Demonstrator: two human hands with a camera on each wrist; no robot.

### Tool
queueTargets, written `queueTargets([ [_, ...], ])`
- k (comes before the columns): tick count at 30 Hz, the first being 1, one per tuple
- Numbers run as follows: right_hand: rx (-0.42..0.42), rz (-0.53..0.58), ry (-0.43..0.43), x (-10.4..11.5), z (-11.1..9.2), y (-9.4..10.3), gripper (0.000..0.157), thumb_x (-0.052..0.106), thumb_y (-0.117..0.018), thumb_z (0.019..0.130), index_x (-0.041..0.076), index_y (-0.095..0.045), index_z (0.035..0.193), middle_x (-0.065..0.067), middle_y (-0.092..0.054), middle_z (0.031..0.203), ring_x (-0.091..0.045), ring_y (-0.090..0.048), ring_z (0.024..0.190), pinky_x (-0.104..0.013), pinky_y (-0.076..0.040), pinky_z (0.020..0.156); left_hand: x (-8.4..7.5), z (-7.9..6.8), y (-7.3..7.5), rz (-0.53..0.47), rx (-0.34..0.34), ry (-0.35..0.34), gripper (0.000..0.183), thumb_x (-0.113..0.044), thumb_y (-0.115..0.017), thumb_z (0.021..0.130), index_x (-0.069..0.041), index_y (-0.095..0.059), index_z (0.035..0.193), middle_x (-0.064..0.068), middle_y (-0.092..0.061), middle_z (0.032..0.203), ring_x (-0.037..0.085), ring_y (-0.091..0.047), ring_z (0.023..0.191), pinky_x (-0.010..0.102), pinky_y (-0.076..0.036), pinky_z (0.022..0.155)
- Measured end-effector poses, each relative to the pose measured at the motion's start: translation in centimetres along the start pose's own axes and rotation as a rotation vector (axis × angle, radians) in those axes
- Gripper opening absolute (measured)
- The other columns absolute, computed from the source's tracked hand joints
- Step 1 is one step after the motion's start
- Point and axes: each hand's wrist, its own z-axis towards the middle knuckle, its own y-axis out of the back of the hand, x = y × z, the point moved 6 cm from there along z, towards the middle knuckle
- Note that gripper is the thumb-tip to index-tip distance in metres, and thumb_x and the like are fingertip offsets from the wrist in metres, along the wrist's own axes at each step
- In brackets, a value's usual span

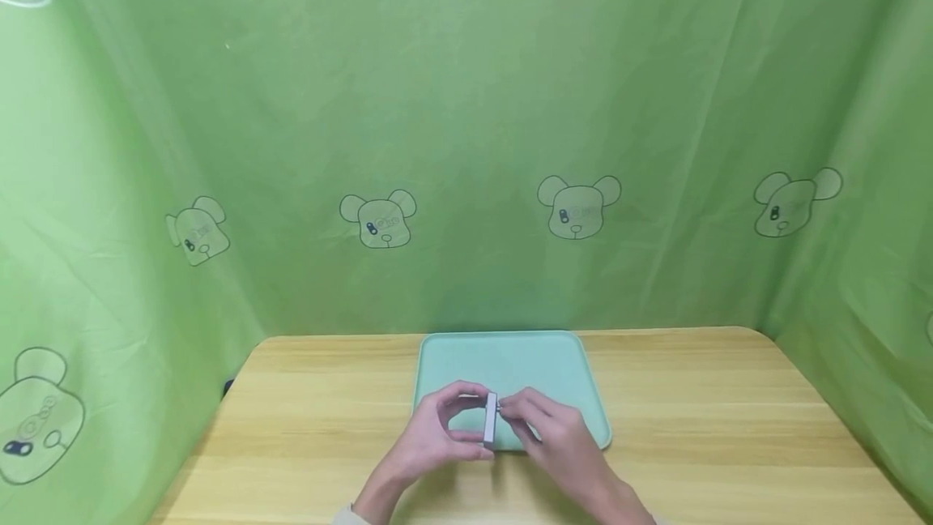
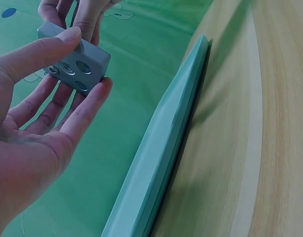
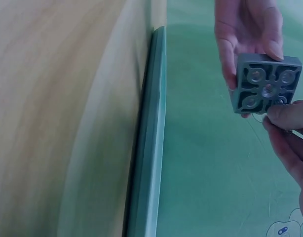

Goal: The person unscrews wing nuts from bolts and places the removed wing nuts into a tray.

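Note:
A grey square metal block [image 1: 491,421] with round holes is gripped at its edges by my left hand [image 1: 432,434], thumb on one side and fingers on the opposite one. It stands on edge, raised over the front of the mint-green tray. In the right wrist view the ribbed face of the block [image 3: 260,91] shows a centre hole and corner holes. My right hand [image 1: 560,433] pinches a small metal piece [image 1: 499,407] at one corner hole of that face. Fingertips hide most of this piece, so I cannot tell its kind.
The mint-green tray [image 1: 510,355] lies on a wooden table [image 1: 685,403], near its far edge. A green curtain [image 1: 466,104] printed with bear heads hangs behind the table and along both sides.

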Motion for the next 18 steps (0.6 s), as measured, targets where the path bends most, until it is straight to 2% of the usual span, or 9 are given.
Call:
queueTargets([
  [2,-0.027,-0.036,0.038,0.2,0.0,0.1,0.013,0.01,-0.066,0.1,0.006,-0.072,0.089,-0.004,-0.074,0.095,-0.02,-0.075,0.081,-0.017,-0.062,0.082,-0.1,0.0,0.0,-0.01,0.002,-0.002,0.069,0.01,-0.085,0.07,-0.004,-0.06,0.132,0.015,-0.057,0.137,0.03,-0.056,0.132,0.048,-0.061,0.096],
  [6,-0.071,-0.107,0.106,0.8,0.3,0.2,0.033,0.016,-0.055,0.107,0.004,-0.073,0.082,-0.006,-0.074,0.095,-0.023,-0.075,0.078,-0.022,-0.064,0.079,-0.1,0.1,0.0,-0.031,0.009,-0.004,0.068,0.011,-0.084,0.071,-0.003,-0.06,0.132,0.015,-0.057,0.137,0.032,-0.055,0.132,0.049,-0.061,0.096],
  [13,-0.102,-0.226,0.277,2.0,0.5,0.1,0.033,0.005,-0.051,0.106,0.0,-0.067,0.077,-0.015,-0.074,0.096,-0.028,-0.075,0.08,-0.032,-0.066,0.076,0.0,0.1,0.1,-0.05,0.01,0.002,0.067,0.012,-0.084,0.071,-0.002,-0.059,0.132,0.016,-0.056,0.138,0.032,-0.055,0.132,0.051,-0.061,0.096],
  [18,-0.108,-0.246,0.3,2.2,0.4,-0.1,0.032,0.003,-0.05,0.106,-0.002,-0.068,0.08,-0.017,-0.074,0.096,-0.029,-0.075,0.08,-0.032,-0.066,0.076,0.0,0.0,0.2,-0.057,0.009,0.004,0.067,0.012,-0.084,0.071,-0.002,-0.059,0.132,0.016,-0.056,0.138,0.032,-0.055,0.132,0.051,-0.061,0.096],
])
